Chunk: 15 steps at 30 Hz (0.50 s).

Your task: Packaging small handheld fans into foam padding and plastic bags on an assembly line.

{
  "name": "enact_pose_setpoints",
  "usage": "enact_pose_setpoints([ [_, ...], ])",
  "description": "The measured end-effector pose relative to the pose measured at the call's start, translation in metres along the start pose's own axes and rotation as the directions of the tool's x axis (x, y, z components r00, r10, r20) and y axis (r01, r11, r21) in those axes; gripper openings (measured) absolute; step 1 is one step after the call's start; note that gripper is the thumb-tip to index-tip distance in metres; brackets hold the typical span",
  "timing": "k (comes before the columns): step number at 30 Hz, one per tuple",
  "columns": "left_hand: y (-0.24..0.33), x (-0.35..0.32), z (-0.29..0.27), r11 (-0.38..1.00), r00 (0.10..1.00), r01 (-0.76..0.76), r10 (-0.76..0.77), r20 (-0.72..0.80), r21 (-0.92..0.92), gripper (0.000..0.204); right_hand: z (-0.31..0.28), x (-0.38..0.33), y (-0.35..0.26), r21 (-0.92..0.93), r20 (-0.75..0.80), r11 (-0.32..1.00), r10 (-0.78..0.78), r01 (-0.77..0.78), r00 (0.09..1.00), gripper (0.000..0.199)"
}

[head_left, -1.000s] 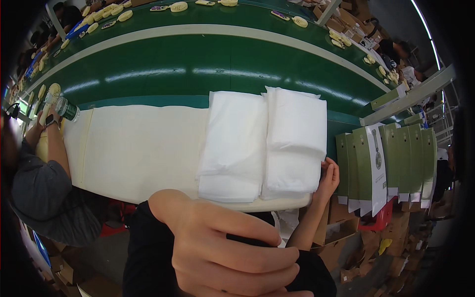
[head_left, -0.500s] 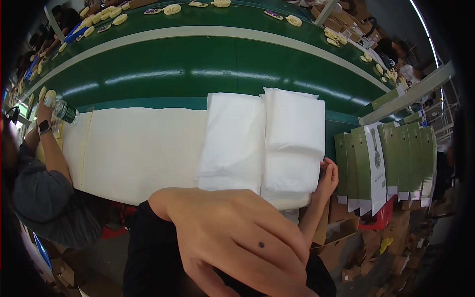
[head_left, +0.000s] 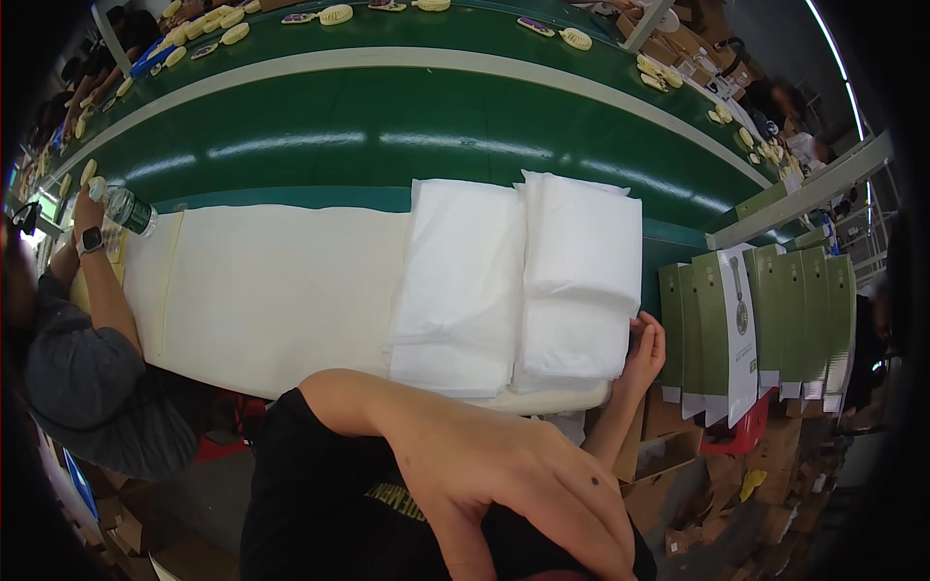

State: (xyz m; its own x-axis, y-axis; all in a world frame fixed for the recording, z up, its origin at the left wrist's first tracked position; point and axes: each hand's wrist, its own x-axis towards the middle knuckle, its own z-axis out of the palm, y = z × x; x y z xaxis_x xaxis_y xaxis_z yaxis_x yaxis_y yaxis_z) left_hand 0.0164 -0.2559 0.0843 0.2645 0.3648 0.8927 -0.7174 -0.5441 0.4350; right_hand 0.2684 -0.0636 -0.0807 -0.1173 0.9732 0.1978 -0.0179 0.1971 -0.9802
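Note:
My left hand is raised close in front of me, its back showing. The thumb stands apart from the fingers; the fingertips run out of sight at the lower edge, and nothing shows held. My right hand rests at the right end of the pale padded table, its fingers loosely bent and apart, with nothing visible in them. Beside it lies a stack of folded white soft sheets or bags, with slightly wrinkled tops. A second white stack lies directly to its left.
Beyond the pale tabletop runs a green conveyor; cream-coloured oval items lie on its far lane. Several olive-green boxes stand at right, over a red stool. A co-worker's arm and a plastic bottle are at left.
My left hand has moved a little right and down, its thumb now more apart from the fingers. My right hand stays by the white stack. The whole view has shifted slightly.

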Motion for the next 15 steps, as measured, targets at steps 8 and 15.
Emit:
enact_pose_setpoints([
  [8,-0.001,0.001,-0.002,0.998,0.999,0.034,-0.034,0.001,-0.061,0.060,-0.005,0.001,0.001,-0.008,0.009,1.000,-0.028,0.028,1.000,0.025],
  [15,-0.013,-0.011,0.026,0.982,0.977,0.060,-0.094,-0.191,-0.180,0.037,-0.002,0.000,-0.001,0.002,0.010,1.000,-0.021,0.021,1.000,0.024],
])
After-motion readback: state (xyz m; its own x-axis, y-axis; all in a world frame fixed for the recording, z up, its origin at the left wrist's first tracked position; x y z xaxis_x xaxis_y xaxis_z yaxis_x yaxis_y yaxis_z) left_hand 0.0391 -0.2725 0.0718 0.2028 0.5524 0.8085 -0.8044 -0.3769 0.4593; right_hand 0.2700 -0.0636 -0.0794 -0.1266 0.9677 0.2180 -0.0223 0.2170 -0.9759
